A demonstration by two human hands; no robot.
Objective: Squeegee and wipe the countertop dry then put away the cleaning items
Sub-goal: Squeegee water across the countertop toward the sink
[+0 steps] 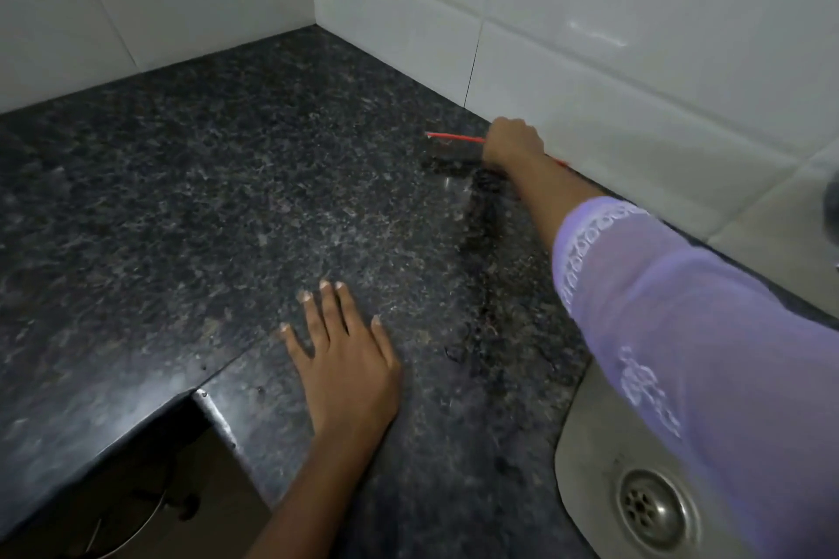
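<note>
**Red squeegee held at the back wall, other hand flat on the counter**

The right hand [512, 143], right of centre in the upper half of the frame, is closed in a fist around the thin red-edged squeegee [455, 138]. The tool's red strip pokes out to the left of the fist, and its lower edge appears to meet the dark speckled granite countertop [218, 195] just beside the white glossy tiled wall [635, 36]. A lilac embroidered sleeve [681, 331] covers that arm down toward the lower right.

The left hand [345, 359], at lower centre, lies open and palm-down with fingers spread, holding nothing.

A dark wet streak [483, 241] runs from below the squeegee down toward the stainless steel sink [585, 431] in the lower right corner. The visible part of the basin shows only its round metal drain strainer [652, 509]; the sleeve hides the rest.
</note>
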